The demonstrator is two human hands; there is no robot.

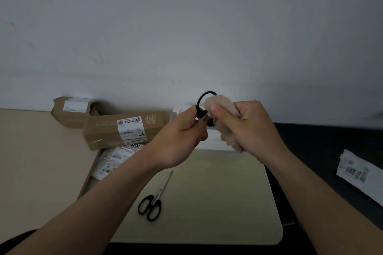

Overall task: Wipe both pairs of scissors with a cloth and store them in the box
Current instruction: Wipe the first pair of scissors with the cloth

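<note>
My left hand point(182, 134) pinches a pair of black-handled scissors point(202, 102) held up above the table; one handle loop rises above my fingers. My right hand point(248, 128) grips a fluffy beige cloth point(224, 128) bunched around the scissors' blades, which are hidden inside it. A second pair of black-handled scissors point(154, 198) lies shut on the pale mat point(217, 192), blades pointing away from me. A white box point(209, 141) stands behind my hands, mostly hidden by them.
Two brown cardboard parcels point(122, 130) with shipping labels sit at the back left. A shallow cardboard tray point(112, 161) holds labelled white packets. A labelled white packet point(360, 174) lies on the dark surface at right. A wall stands close behind.
</note>
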